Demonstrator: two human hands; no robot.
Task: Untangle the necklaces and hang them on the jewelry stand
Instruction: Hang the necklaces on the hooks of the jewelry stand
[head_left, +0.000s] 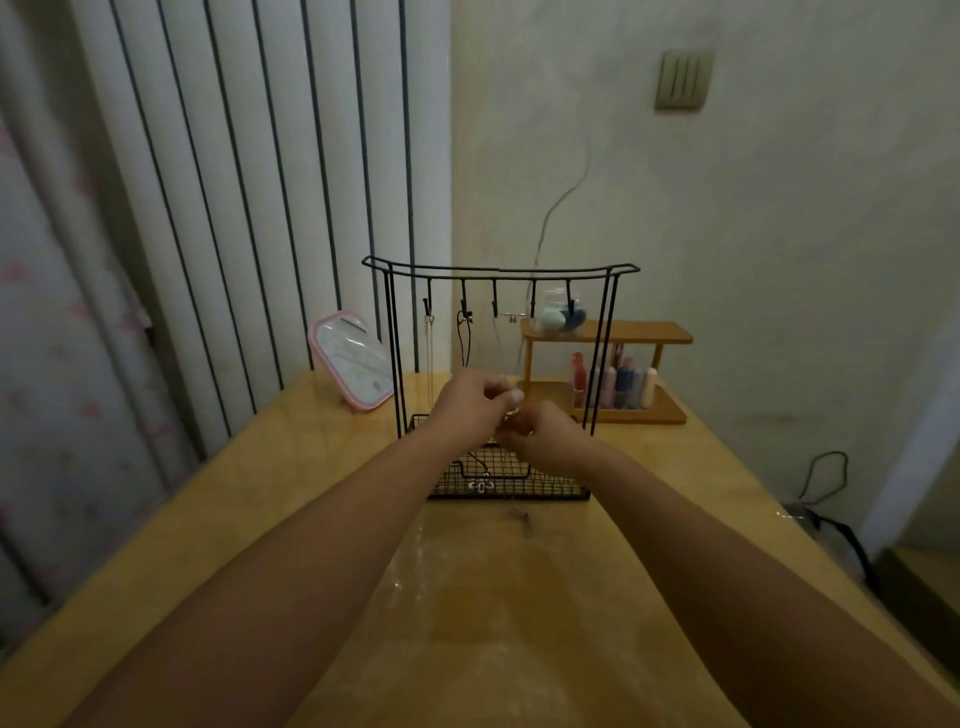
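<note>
A black wire jewelry stand (395, 364) with a row of hooks and a mesh tray base stands mid-table. A thin pale chain (430, 358) hangs from the leftmost hook and a black cord necklace (464, 338) from the second. My left hand (470, 400) and my right hand (545, 434) meet in front of the stand, both pinching a fine chain necklace whose pendant end (522, 517) dangles to the table before the tray. Another pendant (482, 484) lies in the tray.
A pink-framed mirror (353, 358) leans behind the stand at left. A wooden shelf (670, 338) with bottles and a jar of sponges stands at the right rear. The yellow table (493, 623) ends near a wall; cables lie on the floor at right.
</note>
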